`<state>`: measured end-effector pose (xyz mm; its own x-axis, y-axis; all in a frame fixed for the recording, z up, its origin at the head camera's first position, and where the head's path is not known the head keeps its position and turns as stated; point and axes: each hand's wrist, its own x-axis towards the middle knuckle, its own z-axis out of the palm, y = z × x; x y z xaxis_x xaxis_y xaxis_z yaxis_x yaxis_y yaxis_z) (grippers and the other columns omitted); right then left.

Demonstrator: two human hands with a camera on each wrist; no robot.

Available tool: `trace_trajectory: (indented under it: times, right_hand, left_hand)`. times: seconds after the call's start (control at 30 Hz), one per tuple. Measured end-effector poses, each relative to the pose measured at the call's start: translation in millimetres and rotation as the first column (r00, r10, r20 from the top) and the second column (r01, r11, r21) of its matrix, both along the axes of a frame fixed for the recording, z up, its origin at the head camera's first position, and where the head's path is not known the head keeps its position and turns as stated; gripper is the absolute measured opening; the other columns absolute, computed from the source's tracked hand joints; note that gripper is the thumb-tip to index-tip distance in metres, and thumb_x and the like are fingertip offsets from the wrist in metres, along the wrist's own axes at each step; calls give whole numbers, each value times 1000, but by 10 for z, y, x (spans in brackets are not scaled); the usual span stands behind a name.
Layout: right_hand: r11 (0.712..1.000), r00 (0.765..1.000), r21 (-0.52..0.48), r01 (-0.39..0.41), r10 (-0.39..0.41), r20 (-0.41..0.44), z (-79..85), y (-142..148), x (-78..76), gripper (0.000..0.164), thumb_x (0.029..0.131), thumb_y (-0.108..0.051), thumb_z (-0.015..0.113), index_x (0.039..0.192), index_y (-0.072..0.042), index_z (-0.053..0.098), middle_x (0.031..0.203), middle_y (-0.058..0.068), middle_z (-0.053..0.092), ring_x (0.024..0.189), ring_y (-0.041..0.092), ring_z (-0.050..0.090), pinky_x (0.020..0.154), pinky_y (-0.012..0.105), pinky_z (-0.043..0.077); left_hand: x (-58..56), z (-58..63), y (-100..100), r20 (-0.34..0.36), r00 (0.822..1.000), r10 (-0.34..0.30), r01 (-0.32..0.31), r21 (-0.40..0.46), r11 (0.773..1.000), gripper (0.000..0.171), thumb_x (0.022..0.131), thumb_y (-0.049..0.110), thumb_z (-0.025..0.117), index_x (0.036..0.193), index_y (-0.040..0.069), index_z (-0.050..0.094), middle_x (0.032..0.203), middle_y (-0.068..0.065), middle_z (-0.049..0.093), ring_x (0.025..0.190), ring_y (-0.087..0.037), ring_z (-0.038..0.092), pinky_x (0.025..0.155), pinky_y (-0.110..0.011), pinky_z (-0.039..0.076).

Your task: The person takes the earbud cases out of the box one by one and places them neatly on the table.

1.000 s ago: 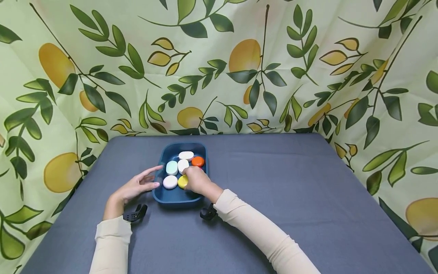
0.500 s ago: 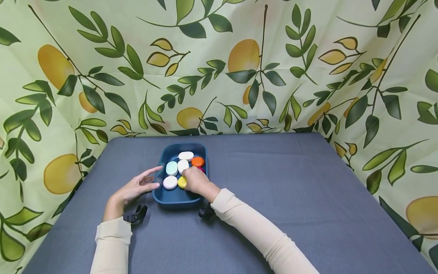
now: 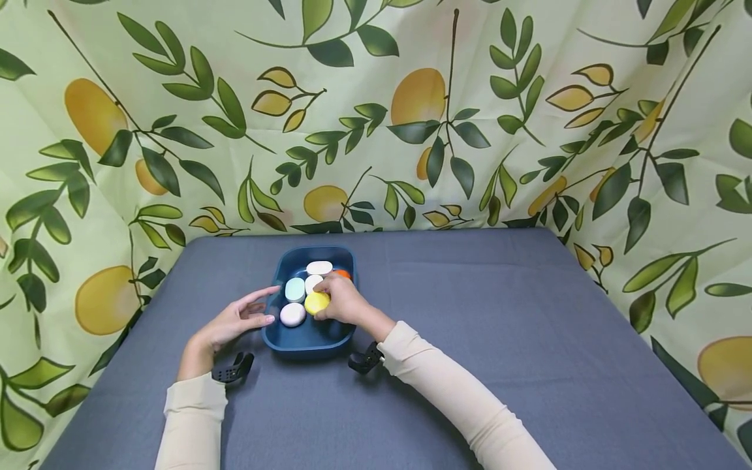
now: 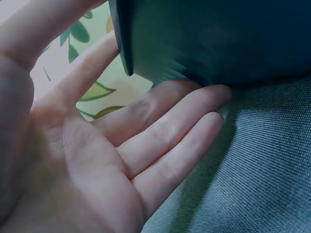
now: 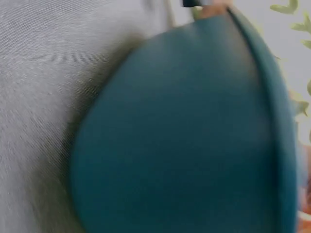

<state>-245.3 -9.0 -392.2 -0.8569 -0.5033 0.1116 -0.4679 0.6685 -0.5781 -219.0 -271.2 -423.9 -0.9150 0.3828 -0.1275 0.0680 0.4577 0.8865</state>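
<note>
My right hand pinches a round, soap-like yellow piece between thumb and fingers, over the dark blue tray. Around it in the tray lie a pale mint piece, a round white piece, an upright oval white one, a long white one and a partly covered orange one. My left hand rests with loosely spread fingers at the tray's left side; in the left wrist view its fingers lie beside the tray wall. The right wrist view is mostly filled by the tray's outer wall.
A dark grey-blue cloth covers the table, stretching to the right of the tray. Behind and along the sides hangs a pale curtain printed with leaves and fruit. Black wrist straps sit below both hands.
My right hand has come up and slightly right with the yellow piece, now more in sight between its fingers. It covers more of the orange piece. My left hand stays put.
</note>
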Motion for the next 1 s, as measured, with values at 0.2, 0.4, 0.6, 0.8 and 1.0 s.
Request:
trace_trajectory:
  times: [0.2,0.4,0.6,0.8,1.0]
  right_hand:
    - [951,993,-309,10,26,113,-30,275,-155,51,73,-8,82,120,2,64,119,18,68,104,28,66,92,32,54]
    - [821,965,-536,194,-62,255,-114,608,-338,56,74,2,79,125,7,58,124,24,64,106,29,66,92,31,55]
    - [730,910,-556,398,-237,340,-262,870,-509,57,74,4,78,127,6,57,126,25,63,108,32,65,97,36,53]
    - [746,877,-471,471,-335,345,-405,976,-615,56,72,2,79,124,4,60,124,25,64,111,35,64,98,39,51]
    - [777,873,-401,484,-400,278,-523,996,-676,52,72,-1,81,120,4,63,120,24,67,110,34,66,96,38,53]
  left_hand:
    - [-10,-27,-16,-41,999,15,-14,18,1000,66,93,22,62,149,8,31,159,-26,19,140,-56,25,108,-67,30]
    - [-4,-34,-6,-20,999,30,-29,39,999,67,92,22,63,149,8,32,159,-26,18,141,-55,23,109,-68,28]
    - [-19,-47,18,-13,1000,26,-25,53,998,68,91,21,64,149,7,32,159,-27,18,141,-55,24,108,-68,29]
    - [-28,-56,51,-3,1000,22,-22,67,997,68,90,21,65,149,8,32,159,-26,18,141,-54,24,108,-69,28]
    - [-28,-70,81,-4,1000,9,-9,88,996,69,90,19,66,149,7,32,159,-26,19,141,-54,24,109,-68,28]
